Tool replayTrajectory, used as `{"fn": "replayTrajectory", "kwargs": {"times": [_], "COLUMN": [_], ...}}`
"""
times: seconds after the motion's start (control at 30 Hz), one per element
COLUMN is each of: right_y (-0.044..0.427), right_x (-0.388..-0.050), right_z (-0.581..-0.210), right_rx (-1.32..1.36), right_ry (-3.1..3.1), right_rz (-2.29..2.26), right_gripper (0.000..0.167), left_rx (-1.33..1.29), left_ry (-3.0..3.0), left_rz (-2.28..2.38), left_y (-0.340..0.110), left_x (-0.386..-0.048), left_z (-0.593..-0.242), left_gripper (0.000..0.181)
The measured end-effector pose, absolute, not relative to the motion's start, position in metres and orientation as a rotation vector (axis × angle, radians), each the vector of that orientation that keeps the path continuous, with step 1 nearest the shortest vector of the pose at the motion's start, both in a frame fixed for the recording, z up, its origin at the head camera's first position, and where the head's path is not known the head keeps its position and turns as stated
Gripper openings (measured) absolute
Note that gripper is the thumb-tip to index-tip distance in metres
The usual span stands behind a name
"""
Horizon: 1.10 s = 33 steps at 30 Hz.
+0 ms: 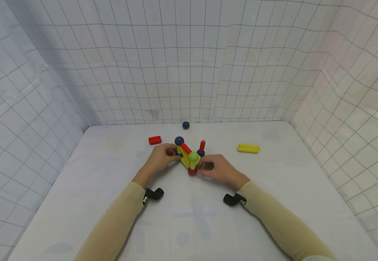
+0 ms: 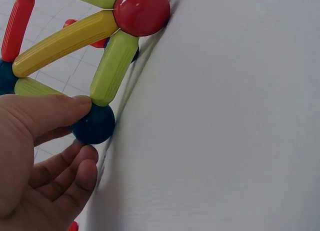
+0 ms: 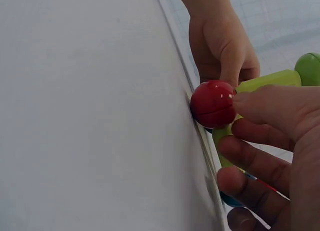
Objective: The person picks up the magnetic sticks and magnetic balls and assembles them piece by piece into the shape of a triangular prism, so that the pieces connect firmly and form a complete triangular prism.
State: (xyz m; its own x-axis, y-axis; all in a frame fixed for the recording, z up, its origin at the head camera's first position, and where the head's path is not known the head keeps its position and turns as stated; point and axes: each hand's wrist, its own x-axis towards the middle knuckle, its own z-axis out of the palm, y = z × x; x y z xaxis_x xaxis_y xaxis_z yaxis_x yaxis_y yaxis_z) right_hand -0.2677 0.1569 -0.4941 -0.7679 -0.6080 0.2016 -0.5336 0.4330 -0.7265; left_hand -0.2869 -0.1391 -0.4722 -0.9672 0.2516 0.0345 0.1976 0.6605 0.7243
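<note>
Midway across the white table (image 1: 290, 203), the right hand (image 1: 219, 168) pinches the ball-and-rod frame (image 1: 185, 158) beside its red ball (image 1: 192, 172), fingers hiding part, and the frame, cropped in the left-wrist view, slants away leftward to a blue ball (image 2: 95, 126) pinched by the left hand (image 1: 157, 158), tabletop reaching on to the gridded backdrop (image 1: 195, 90).

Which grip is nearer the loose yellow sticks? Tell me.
Right: the right grip is left of the yellow sticks, nearer the person; the left grip is farther left, across the model.
</note>
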Motion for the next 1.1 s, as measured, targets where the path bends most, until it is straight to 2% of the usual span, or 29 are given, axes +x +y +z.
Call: {"fn": "replayTrajectory", "kwargs": {"times": [0.2,0.43,0.5,0.8,1.1], "right_y": [0.167,0.171,0.171,0.17,0.174], "right_x": [-0.275,-0.282,-0.282,-0.283,-0.283], "right_z": [-0.502,-0.506,-0.506,-0.506,-0.507], "right_rx": [-0.861,-0.667,-0.663,-0.653,-0.64], "right_ry": [2.737,2.773,2.761,2.786,2.735], "right_rz": [-1.483,-1.485,-1.452,-1.429,-1.453], "right_gripper": [0.008,0.039,0.042,0.029,0.027], "left_rx": [0.352,0.409,0.399,0.424,0.51], "left_ry": [2.804,2.733,2.735,2.746,2.714], "left_rz": [1.114,1.067,1.078,1.13,1.14], "left_y": [-0.144,-0.143,-0.142,-0.137,-0.135], "left_x": [-0.286,-0.286,-0.286,-0.285,-0.283], "left_z": [-0.452,-0.448,-0.452,-0.459,-0.46], "left_gripper": [0.029,0.032,0.033,0.037,0.041]}}
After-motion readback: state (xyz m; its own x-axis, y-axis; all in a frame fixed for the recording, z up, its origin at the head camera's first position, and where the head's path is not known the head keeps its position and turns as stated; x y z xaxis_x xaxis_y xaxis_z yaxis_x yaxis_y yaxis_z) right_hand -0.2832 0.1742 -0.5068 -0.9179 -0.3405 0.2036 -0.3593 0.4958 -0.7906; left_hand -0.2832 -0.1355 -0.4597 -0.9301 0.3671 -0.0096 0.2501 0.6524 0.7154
